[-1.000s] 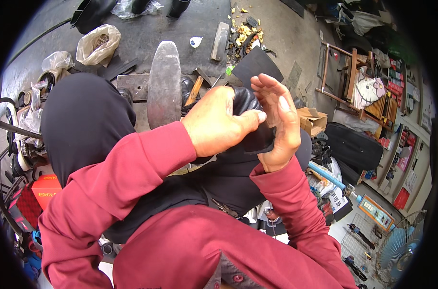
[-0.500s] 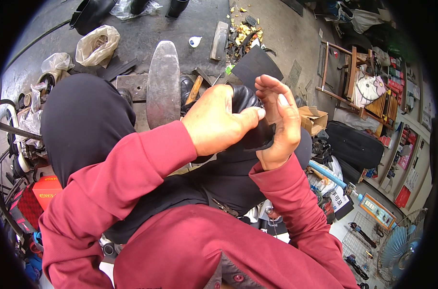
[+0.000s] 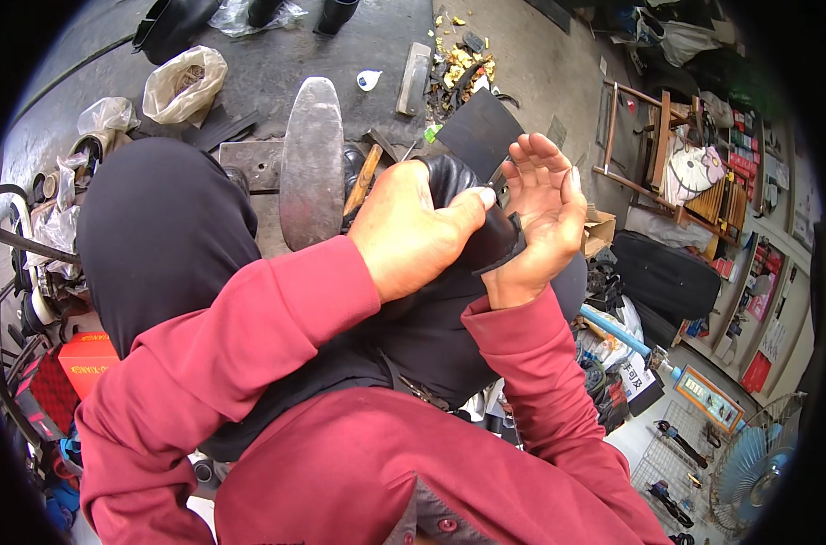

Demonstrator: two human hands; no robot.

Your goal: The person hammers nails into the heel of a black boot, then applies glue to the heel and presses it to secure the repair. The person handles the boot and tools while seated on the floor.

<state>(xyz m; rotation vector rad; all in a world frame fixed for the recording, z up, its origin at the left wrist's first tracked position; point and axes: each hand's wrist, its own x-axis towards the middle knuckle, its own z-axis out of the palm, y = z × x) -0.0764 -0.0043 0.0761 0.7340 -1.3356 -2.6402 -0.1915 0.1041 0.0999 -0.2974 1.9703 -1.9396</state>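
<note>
My left hand (image 3: 411, 238) grips a black leather piece, apparently a shoe (image 3: 467, 209), over my lap, thumb lying across it. My right hand (image 3: 537, 213) is open beside it, palm turned inward and fingers upright and slightly curved; the leather's edge lies against or close to the base of its thumb. A thin dark bit by the left thumb tip is too small to name. Beyond the hands stand an oval metal anvil plate (image 3: 311, 159), a wooden handle (image 3: 362, 179) and a black flat sheet (image 3: 478, 134).
A bag of small bits (image 3: 184, 86), a metal bar (image 3: 414, 77) and scraps (image 3: 467, 64) lie on the floor ahead. Footwear and bags crowd the left, near a red box (image 3: 88, 363). At right are a wooden folding chair (image 3: 665, 132), black case (image 3: 667, 277), shelving and fan (image 3: 749, 468).
My right hand has moved a little right and up, its fingers tilting away from the leather so more palm shows. My left hand and the leather piece have shifted slightly right.
</note>
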